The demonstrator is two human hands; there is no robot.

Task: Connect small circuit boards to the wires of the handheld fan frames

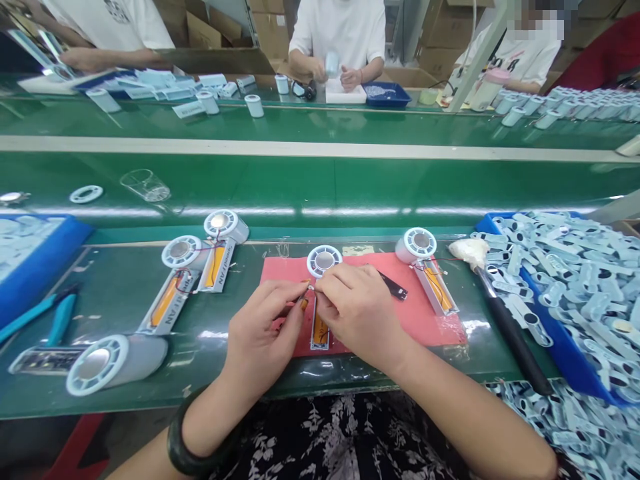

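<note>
On a red mat (425,323) lies a small fan unit (320,333) with its round head up and an orange strip in its handle. My left hand (273,327) pinches at the neck of this unit, thumb and index finger together on something too small to make out. Close against it, my right hand (353,310) has its fingertips pressed together over the same spot, hiding what is between them. A black strip (394,286) lies right of my right hand. Another fan unit (434,283) with red wires rests at the mat's right side.
Fan units (170,300) and blue pliers (61,320) are at left. A black-handled tool (515,340) lies before a blue bin (547,327) of light-blue parts at right. A clear cup (145,185) lies beyond. People work across the bench.
</note>
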